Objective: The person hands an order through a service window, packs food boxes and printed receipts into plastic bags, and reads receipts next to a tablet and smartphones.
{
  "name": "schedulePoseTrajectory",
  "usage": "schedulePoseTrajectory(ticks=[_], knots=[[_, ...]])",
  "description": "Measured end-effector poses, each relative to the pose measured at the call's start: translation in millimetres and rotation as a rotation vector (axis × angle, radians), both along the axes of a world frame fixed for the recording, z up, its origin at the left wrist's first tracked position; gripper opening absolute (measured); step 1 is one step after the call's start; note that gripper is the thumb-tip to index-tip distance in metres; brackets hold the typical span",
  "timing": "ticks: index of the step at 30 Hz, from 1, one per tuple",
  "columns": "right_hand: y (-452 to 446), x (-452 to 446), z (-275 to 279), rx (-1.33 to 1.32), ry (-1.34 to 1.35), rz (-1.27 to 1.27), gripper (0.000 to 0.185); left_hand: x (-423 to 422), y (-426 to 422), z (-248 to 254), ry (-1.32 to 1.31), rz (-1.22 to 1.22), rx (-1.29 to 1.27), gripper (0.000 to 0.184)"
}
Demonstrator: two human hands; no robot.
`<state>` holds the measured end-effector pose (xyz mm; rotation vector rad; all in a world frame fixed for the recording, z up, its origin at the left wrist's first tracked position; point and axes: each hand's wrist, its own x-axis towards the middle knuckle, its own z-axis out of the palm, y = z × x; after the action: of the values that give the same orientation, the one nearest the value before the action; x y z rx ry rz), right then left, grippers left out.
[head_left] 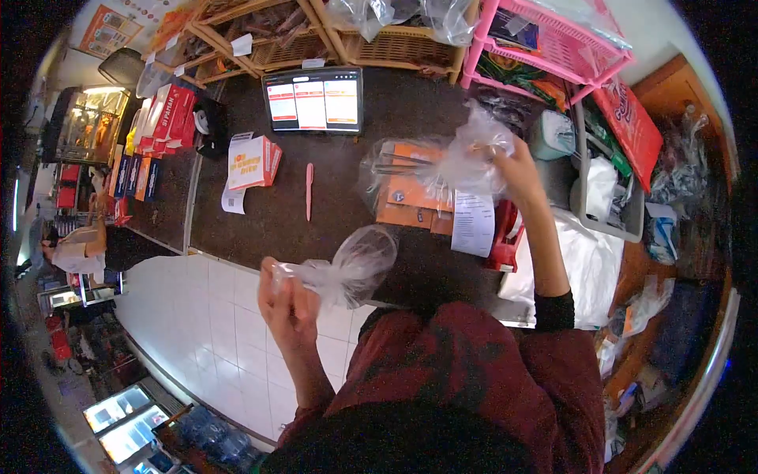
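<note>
My left hand is closed on the gathered end of a small clear plastic bag, which puffs out to the right over the counter's front edge. My right hand grips the crumpled top of another clear plastic bag. Below and left of that hand lie several flat orange boxes, partly under clear plastic; whether they are all inside the bag I cannot tell. A printed receipt rests against the boxes, and a red stapler-like object sits beside it.
On the dark counter are a tablet, a pink pen and a red-and-white box. A pink rack and a grey basket stand right; white plastic bags lie nearby. Another person is far left.
</note>
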<state>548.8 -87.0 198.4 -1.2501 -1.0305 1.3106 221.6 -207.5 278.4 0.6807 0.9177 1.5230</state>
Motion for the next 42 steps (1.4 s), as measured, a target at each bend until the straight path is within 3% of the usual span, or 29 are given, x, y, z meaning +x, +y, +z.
schedulePoseTrajectory(ticks=[1, 2, 3, 4, 6, 7, 11, 12, 13, 15, 16, 17, 18, 20, 23, 25, 26, 28, 29, 31, 32, 33, 34, 36, 39, 41, 42], knots=[[-5.1, -11.5, 8.8, -0.004, 0.000, -0.002, 0.038, -0.9, -1.0, -1.0, -0.045, 0.258, -0.093, 0.038], [-12.1, -26.1, 27.1, 0.091, -0.193, -0.038, 0.037, -9.1, 0.3, -1.1, -0.045, 0.253, -0.096, 0.038], [-19.3, -35.8, 40.9, 0.187, -0.389, -0.072, 0.037, -23.4, 3.1, -0.3, -0.050, 0.193, 0.077, 0.038], [-26.3, -40.2, 46.7, 0.184, -0.390, -0.075, 0.037, -32.6, 4.5, 0.4, -0.054, 0.132, 0.249, 0.037], [-38.9, -46.3, 56.3, 0.473, -0.416, 0.170, 0.039, -30.7, 14.4, 25.1, -0.062, 0.057, 0.330, 0.034], [-46.4, -49.2, 65.0, 0.473, -0.415, 0.174, 0.039, -27.9, 20.7, 39.0, -0.067, -0.014, 0.410, 0.031], [-66.0, -54.0, 112.9, 0.555, -0.131, 0.723, 0.041, -10.6, 51.7, 63.5, 0.132, -0.113, 0.479, 0.019], [-69.8, -55.1, 119.3, 0.540, -0.031, 0.922, 0.040, -6.5, 59.0, 66.2, 0.265, -0.003, 0.438, 0.018], [-74.1, -59.1, 119.4, 0.543, -0.032, 0.915, 0.040, -2.1, 66.5, 68.7, 0.396, 0.105, 0.397, 0.019], [-82.4, -71.0, 117.3, 0.517, 0.099, 1.202, 0.041, 9.9, 85.7, 72.8, 0.380, 0.113, 0.418, 0.016], [-86.9, -77.4, 116.6, 0.520, 0.094, 1.191, 0.041, 13.7, 90.3, 74.4, 0.365, 0.126, 0.432, 0.016], [-91.2, -84.3, 115.4, 0.478, 0.038, 1.267, 0.042, 12.9, 91.6, 76.0, 0.301, -0.164, 0.501, 0.022], [-95.7, -90.7, 111.8, 0.432, -0.019, 1.344, 0.043, 18.4, 92.8, 74.3, 0.296, -0.174, 0.507, 0.022], [-105.3, -100.1, 96.9, 0.443, 0.081, 1.276, 0.045, 34.2, 91.4, 64.5, 0.320, -0.205, 0.429, 0.020], [-105.9, -97.5, 98.5, 0.453, -0.092, 1.207, 0.045, 46.1, 90.2, 50.4, 0.316, -0.318, 0.344, 0.020], [-104.8, -87.3, 99.5, 0.433, -0.296, 0.918, 0.042, 47.5, 94.5, 42.2, 0.303, -0.427, 0.299, 0.017], [-105.2, -85.2, 102.0, 0.429, -0.299, 0.911, 0.042, 50.6, 98.2, 38.0, 0.300, -0.435, 0.299, 0.017], [-108.4, -82.0, 106.7, 0.670, -0.622, 0.843, 0.039, 60.9, 104.3, 31.2, 0.291, -0.688, 0.256, 0.019], [-111.5, -87.9, 105.4, 0.645, -0.630, 0.875, 0.035, 68.1, 106.7, 31.8, 0.288, -0.693, 0.257, 0.019], [-112.9, -91.5, 106.1, 0.686, -0.706, 0.791, 0.034, 81.5, 109.8, 34.4, 0.552, -1.086, 0.147, 0.024], [-112.3, -90.2, 106.5, 0.730, -0.781, 0.710, 0.033, 82.3, 111.4, 24.8, 0.550, -1.091, 0.150, 0.024], [-109.4, -82.7, 112.4, 0.644, -0.707, 0.741, 0.032, 82.7, 113.4, 10.7, 0.588, -1.087, 0.320, 0.032], [-110.6, -79.0, 111.7, 0.640, -0.709, 0.734, 0.032, 77.2, 110.3, 7.3, 0.593, -1.142, 0.283, 0.042], [-116.9, -75.2, 108.6, 0.571, -0.797, 0.453, 0.037, 71.3, 103.8, 10.9, 0.609, -1.249, 0.206, 0.064], [-118.8, -68.8, 104.5, 0.434, -0.641, 0.348, 0.044, 71.0, 85.3, 28.9, 0.555, -1.227, 0.567, 0.065], [-122.4, -68.0, 94.7, 0.376, -0.652, 0.320, 0.045, 74.8, 64.4, 30.7, 0.926, -1.119, 0.344, 0.073], [-124.5, -66.7, 90.3, 0.323, -0.663, 0.299, 0.047, 76.5, 61.0, 29.8, 0.922, -1.129, 0.350, 0.073]])
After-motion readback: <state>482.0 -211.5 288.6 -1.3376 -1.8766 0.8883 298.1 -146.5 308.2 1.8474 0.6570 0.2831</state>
